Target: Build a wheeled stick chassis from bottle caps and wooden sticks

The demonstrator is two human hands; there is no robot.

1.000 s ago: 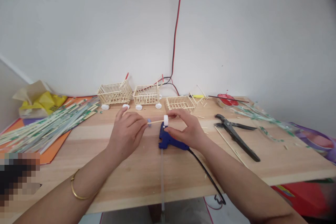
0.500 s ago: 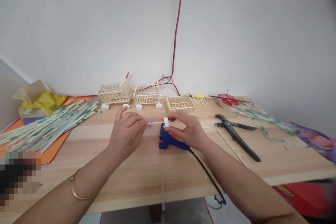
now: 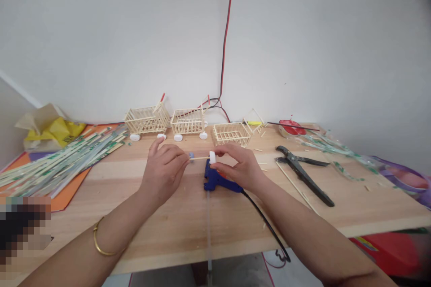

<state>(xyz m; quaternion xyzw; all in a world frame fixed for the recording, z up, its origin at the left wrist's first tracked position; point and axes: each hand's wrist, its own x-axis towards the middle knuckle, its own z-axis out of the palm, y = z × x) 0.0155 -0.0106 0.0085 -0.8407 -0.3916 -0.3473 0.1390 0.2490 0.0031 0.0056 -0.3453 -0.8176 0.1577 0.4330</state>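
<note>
My left hand (image 3: 166, 167) pinches one end of a thin wooden stick (image 3: 201, 158) above the table. At the stick's other end is a small white wheel (image 3: 212, 157), gripped between thumb and fingers of my right hand (image 3: 239, 165). Just below that hand lies a blue glue gun (image 3: 220, 182), a clear glue stick (image 3: 208, 224) running out of it toward the table's front edge. A small bluish piece (image 3: 191, 155) shows by my left fingertips; what it is I cannot make out. Behind my hands stands a stick-built basket (image 3: 232, 134) with no wheels visible.
Two wheeled stick carts (image 3: 146, 119) stand at the back left. Bundled sticks (image 3: 77, 157) lie on orange sheets at left, near a yellow bag (image 3: 59, 132). Black pliers (image 3: 303, 175), a red dish (image 3: 292, 127) and plastic wrappers (image 3: 336, 150) are at right.
Both hands stay almost in place, still holding the stick and the white wheel. The view shifts very slightly.
</note>
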